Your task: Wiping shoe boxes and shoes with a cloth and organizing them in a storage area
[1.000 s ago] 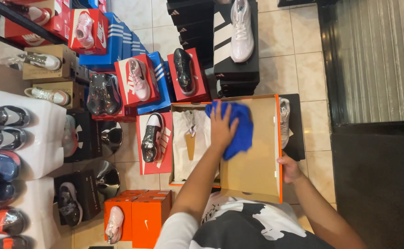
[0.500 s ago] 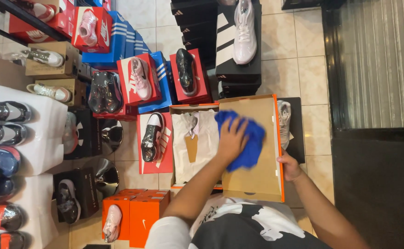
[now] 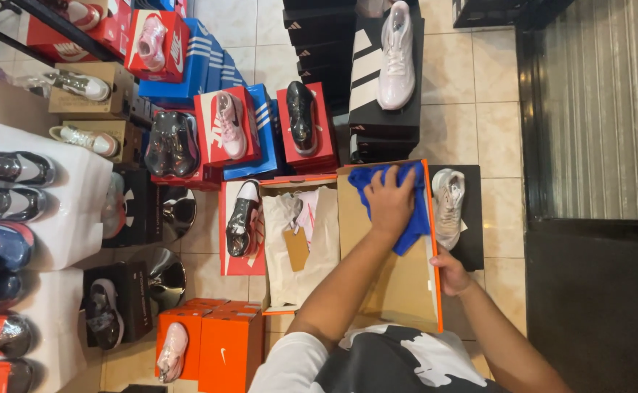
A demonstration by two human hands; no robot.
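My left hand (image 3: pixel 391 202) presses a blue cloth (image 3: pixel 413 218) flat against the inside of an open orange shoebox lid (image 3: pixel 399 284), near its far end. My right hand (image 3: pixel 450 273) grips the lid's orange right edge. The box's open base (image 3: pixel 300 244) lies just left of the lid, with white tissue paper and a tan card in it. A pale pink sneaker (image 3: pixel 448 207) rests on a black box right of the lid.
Shoe boxes with display shoes crowd the tiled floor: red ones (image 3: pixel 224 131) ahead, a black stack with a white sneaker (image 3: pixel 397 58), orange ones (image 3: pixel 217 342) near left. White shelves of wrapped shoes (image 3: pixel 13 218) stand at the left. A dark shutter (image 3: pixel 603 109) is at the right.
My left hand has slid the blue cloth rightward across the lid, then up toward its far end. My right hand has kept its hold on the lid edge.
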